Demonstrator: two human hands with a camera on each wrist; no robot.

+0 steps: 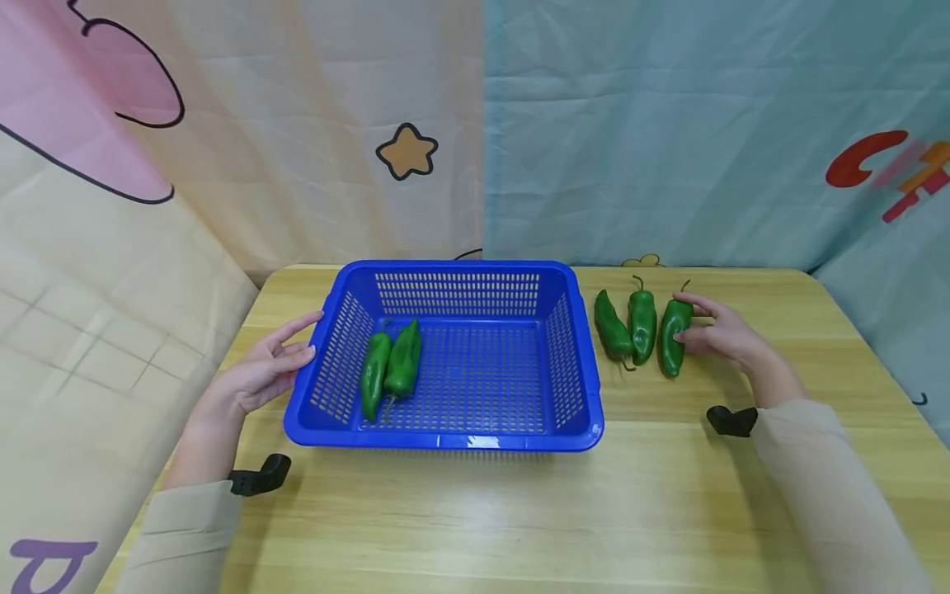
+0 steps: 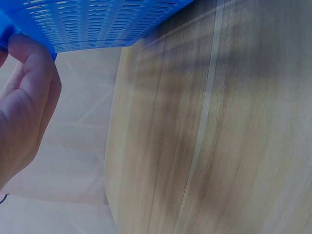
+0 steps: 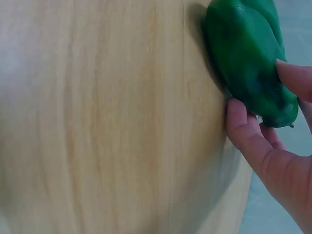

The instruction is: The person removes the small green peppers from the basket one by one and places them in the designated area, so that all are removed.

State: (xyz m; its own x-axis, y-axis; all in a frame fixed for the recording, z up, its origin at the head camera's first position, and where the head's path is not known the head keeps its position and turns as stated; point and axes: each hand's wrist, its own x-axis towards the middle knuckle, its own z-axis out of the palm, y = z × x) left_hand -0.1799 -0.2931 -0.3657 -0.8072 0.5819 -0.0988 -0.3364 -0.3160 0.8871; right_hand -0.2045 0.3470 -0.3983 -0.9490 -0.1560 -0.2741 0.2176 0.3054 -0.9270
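A blue plastic basket with slotted walls stands on the table, and two green peppers lie in its left half, a slimmer pepper and a wider pepper. My left hand holds the basket's left rim between thumb and fingers; in the left wrist view the fingers bend at the basket's edge. To the right of the basket, my right hand pinches the rightmost green pepper. The right wrist view has the thumb on one side of this pepper and the fingers on the other.
Two more green peppers lie between the basket and my right hand, a tilted pepper and an upright-lying pepper. The wooden table extends toward me. Printed curtains hang behind it and along both sides.
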